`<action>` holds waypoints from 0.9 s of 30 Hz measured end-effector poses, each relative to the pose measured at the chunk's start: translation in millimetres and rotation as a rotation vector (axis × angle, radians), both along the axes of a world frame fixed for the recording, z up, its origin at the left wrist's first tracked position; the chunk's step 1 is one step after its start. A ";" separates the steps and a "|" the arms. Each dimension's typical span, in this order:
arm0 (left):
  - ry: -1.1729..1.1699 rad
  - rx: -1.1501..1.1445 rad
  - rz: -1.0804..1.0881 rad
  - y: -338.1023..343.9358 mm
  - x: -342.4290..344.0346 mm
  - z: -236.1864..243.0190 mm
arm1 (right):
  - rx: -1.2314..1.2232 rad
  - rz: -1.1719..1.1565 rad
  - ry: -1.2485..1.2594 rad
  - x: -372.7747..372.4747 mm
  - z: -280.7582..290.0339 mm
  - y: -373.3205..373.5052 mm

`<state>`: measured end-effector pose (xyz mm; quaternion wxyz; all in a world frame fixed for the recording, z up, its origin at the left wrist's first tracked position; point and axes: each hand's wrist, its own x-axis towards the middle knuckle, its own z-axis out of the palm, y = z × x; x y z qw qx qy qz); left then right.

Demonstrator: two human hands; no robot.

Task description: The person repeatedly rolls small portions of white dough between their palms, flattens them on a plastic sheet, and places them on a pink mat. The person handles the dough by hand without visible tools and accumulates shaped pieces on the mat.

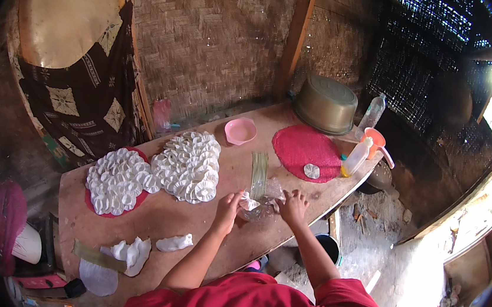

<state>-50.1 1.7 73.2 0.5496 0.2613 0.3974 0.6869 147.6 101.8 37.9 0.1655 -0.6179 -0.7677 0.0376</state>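
My left hand [228, 212] is closed at the table's near middle, its fingertips on a small white crumpled piece [249, 202]. Under and beside that piece lies a clear plastic sheet [264, 214]. The right hand [293, 208] rests at the sheet's right side with its fingers apart, palm down. A flat greenish woven strip [259, 172] runs away from the plastic toward the far side. Many white pleated rounds lie to the left, in one heap [185, 166] and in another [116, 181] on a red round mat. A single pleated round [311, 171] sits on a second red mat [305, 150].
A pink bowl [240, 131] stands at the back. Toward the right end are an upturned metal basin [326, 104], a clear bottle [373, 112], an orange dipper [376, 137] and a tilted oil bottle [357, 157]. White lumps [174, 242] and a cloth [98, 277] lie near left.
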 end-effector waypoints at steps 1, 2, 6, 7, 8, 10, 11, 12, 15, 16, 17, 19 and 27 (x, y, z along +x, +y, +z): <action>-0.166 0.004 0.018 0.8 -2.1 0.6 | 0.221 0.087 0.081 -4.6 -5.6 -4.0; -0.199 0.042 0.029 1.3 -2.8 0.9 | -0.042 0.187 0.531 -14.0 -9.9 -7.5; -0.145 0.031 0.106 2.9 3.3 1.5 | -0.718 0.190 1.464 -46.5 -8.6 -22.5; -0.009 0.034 0.130 2.1 6.0 1.4 | -0.852 0.152 1.629 -51.6 -4.1 -27.0; 0.133 0.019 0.154 1.4 9.3 1.2 | -0.987 0.110 1.791 -55.1 2.1 -31.1; 0.208 0.082 0.194 0.0 14.1 1.4 | -1.024 0.081 1.880 -57.4 18.7 -37.6; 0.213 0.079 0.193 -0.7 14.3 1.9 | -0.925 0.096 1.807 -57.6 28.4 -40.5; 0.215 0.114 0.189 -0.8 14.5 3.0 | -0.828 0.112 1.731 -58.3 38.8 -43.1; 0.343 0.133 0.136 -2.5 10.2 8.5 | -0.231 0.286 0.959 -57.2 68.7 -55.5; 0.380 0.118 0.098 -3.5 8.2 11.3 | -0.019 0.373 0.870 -57.8 77.9 -59.6; 0.444 0.131 0.078 -4.6 6.6 14.6 | 0.091 0.454 0.769 -56.6 87.2 -62.7; 0.497 0.143 0.026 -7.4 4.2 22.2 | 0.289 0.612 0.553 -51.0 105.7 -64.6; 1.033 0.269 0.044 -17.1 -9.1 46.1 | 0.285 0.834 0.390 -40.9 140.1 -55.3</action>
